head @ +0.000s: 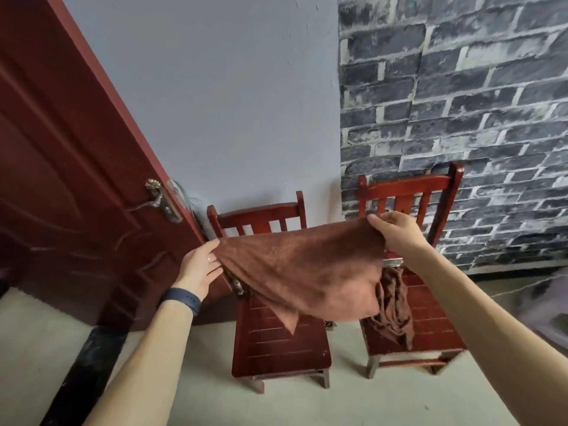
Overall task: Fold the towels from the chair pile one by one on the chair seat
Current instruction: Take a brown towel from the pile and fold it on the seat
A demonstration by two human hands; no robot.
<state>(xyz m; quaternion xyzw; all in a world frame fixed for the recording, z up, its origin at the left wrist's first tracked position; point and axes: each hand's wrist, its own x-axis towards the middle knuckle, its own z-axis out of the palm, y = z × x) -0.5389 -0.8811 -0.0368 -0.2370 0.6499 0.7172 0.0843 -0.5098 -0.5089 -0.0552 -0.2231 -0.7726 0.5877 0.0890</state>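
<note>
left hand (201,264) & right hand (396,232) each pinch a corner of brown towel (304,269) spread midair; next, prob lower flat onto left chair seat (276,342).

Both bare forearms reach forward from the near edge, spread apart. The left hand (201,265) — a dark band on its wrist — pinches a cloth corner between thumb and fingers. The right hand (396,230), higher and farther right, grips the opposite corner, fingers curled over — knuckles up.
</note>
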